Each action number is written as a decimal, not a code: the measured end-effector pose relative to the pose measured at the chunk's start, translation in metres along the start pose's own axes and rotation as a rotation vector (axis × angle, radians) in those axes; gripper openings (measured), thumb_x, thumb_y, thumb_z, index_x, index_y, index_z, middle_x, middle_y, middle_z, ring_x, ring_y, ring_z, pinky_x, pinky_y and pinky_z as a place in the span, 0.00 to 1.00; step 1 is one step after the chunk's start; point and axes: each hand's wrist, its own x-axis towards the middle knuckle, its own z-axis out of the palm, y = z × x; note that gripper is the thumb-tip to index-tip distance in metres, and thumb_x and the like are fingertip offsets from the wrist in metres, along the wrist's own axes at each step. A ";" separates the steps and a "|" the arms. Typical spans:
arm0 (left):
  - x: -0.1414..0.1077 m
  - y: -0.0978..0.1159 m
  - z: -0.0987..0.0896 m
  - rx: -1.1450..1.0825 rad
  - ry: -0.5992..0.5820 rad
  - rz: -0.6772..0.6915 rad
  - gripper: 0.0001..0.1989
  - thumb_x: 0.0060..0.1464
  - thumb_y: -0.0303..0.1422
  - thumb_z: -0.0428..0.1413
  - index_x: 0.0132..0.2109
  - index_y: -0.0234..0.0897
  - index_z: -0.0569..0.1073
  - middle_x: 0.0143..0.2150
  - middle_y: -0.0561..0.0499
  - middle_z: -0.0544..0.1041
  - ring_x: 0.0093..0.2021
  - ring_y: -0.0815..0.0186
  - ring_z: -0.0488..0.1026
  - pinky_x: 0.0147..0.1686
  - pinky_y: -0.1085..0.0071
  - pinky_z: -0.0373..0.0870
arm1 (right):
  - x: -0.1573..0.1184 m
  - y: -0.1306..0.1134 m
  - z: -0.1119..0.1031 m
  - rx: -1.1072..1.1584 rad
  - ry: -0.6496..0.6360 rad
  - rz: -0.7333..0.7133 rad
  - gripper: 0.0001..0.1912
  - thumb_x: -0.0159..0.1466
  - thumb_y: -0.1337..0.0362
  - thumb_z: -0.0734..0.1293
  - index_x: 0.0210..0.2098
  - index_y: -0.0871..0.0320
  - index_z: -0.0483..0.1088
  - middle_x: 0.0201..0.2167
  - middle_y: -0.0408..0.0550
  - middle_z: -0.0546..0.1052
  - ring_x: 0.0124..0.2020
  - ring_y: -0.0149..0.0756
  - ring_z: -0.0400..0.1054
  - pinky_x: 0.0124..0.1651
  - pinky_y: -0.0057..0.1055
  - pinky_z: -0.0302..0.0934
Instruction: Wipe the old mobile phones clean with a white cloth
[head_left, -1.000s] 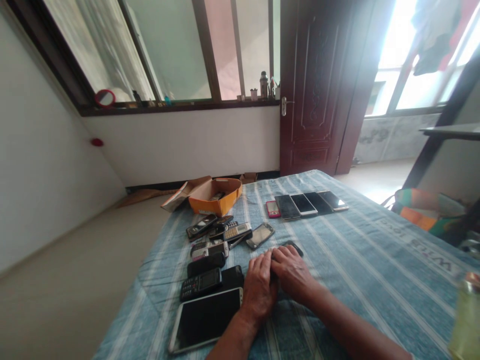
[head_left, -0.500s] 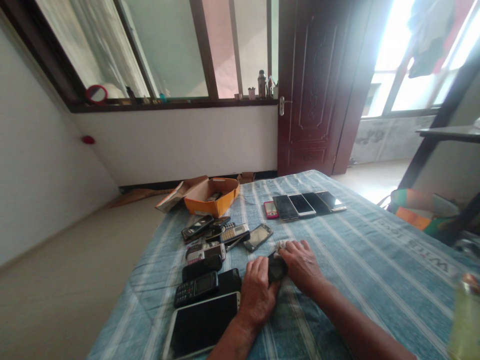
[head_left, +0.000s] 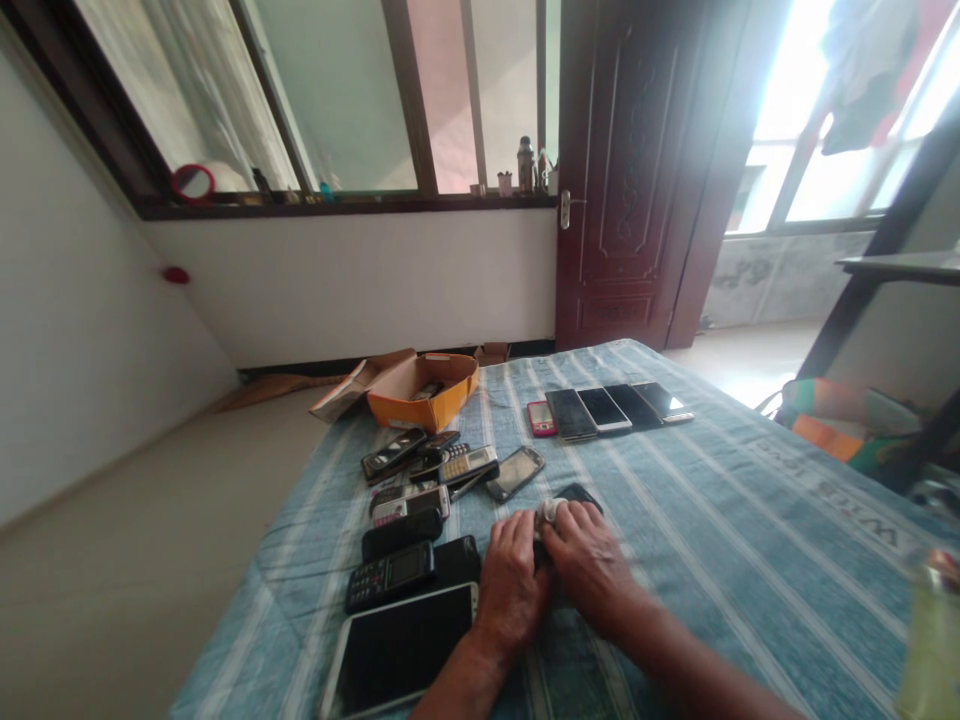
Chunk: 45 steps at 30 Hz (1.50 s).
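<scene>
A dark mobile phone [head_left: 582, 495] lies on the striped cloth, mostly covered by my two hands. My left hand [head_left: 514, 572] grips its near left side with the fingers curled over it. Pressed on the phone's face is a whitish cloth [head_left: 553, 508], bunched under the closed fingers of my right hand [head_left: 589, 560]. Left of my hands sit a white-framed tablet [head_left: 405, 650], a black keypad phone [head_left: 390, 575] and a black case-like item [head_left: 403, 533]. A grey touchscreen phone [head_left: 516, 472] rests just beyond my fingers.
Several old phones [head_left: 431, 460] are heaped near an open orange box [head_left: 424, 410]. A row of flat phones [head_left: 604, 410] with a small red phone [head_left: 541, 419] lies farther back. A yellowish bottle [head_left: 930, 640] stands at the right edge. Beyond the bed is a brown door [head_left: 630, 180].
My right hand has slid left and nearer over the phone with the cloth, so the phone's far end now shows past my fingers. The left hand keeps its grip.
</scene>
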 end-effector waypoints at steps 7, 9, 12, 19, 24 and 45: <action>0.003 0.006 -0.006 0.030 -0.099 -0.097 0.27 0.47 0.27 0.52 0.57 0.28 0.67 0.55 0.37 0.72 0.56 0.51 0.67 0.57 0.52 0.65 | -0.017 0.001 -0.005 0.027 0.054 -0.001 0.08 0.62 0.72 0.65 0.39 0.58 0.73 0.38 0.52 0.73 0.40 0.44 0.63 0.47 0.40 0.54; 0.004 0.010 -0.010 0.033 -0.141 -0.118 0.29 0.46 0.27 0.52 0.58 0.28 0.67 0.56 0.37 0.72 0.58 0.50 0.66 0.58 0.52 0.64 | -0.020 0.011 -0.005 -0.018 0.056 0.061 0.10 0.62 0.73 0.64 0.40 0.58 0.73 0.38 0.53 0.73 0.41 0.45 0.64 0.48 0.42 0.53; 0.008 0.016 -0.018 0.036 -0.186 -0.143 0.29 0.46 0.28 0.54 0.58 0.29 0.67 0.56 0.38 0.71 0.57 0.50 0.66 0.59 0.52 0.63 | -0.023 0.027 -0.003 -0.101 0.020 0.173 0.11 0.62 0.75 0.62 0.40 0.59 0.74 0.36 0.54 0.74 0.38 0.44 0.65 0.44 0.41 0.54; 0.020 0.013 -0.023 0.022 -0.261 -0.138 0.30 0.43 0.26 0.52 0.58 0.26 0.67 0.55 0.39 0.72 0.56 0.52 0.66 0.59 0.56 0.62 | -0.028 0.016 0.008 -0.195 0.100 0.168 0.15 0.59 0.76 0.63 0.44 0.61 0.72 0.38 0.56 0.74 0.36 0.45 0.66 0.42 0.41 0.57; 0.019 0.006 -0.020 0.012 -0.239 -0.098 0.32 0.41 0.22 0.48 0.57 0.29 0.67 0.55 0.41 0.72 0.56 0.55 0.66 0.59 0.58 0.62 | -0.027 -0.013 0.019 -0.139 0.279 0.040 0.16 0.61 0.76 0.57 0.44 0.63 0.71 0.39 0.60 0.73 0.38 0.46 0.66 0.47 0.46 0.57; 0.026 0.004 -0.033 -0.007 -0.334 -0.074 0.31 0.41 0.30 0.53 0.57 0.30 0.68 0.55 0.39 0.72 0.56 0.52 0.67 0.58 0.55 0.63 | -0.012 0.003 -0.002 0.029 0.073 -0.041 0.09 0.60 0.78 0.63 0.33 0.57 0.67 0.31 0.47 0.70 0.31 0.40 0.61 0.37 0.37 0.51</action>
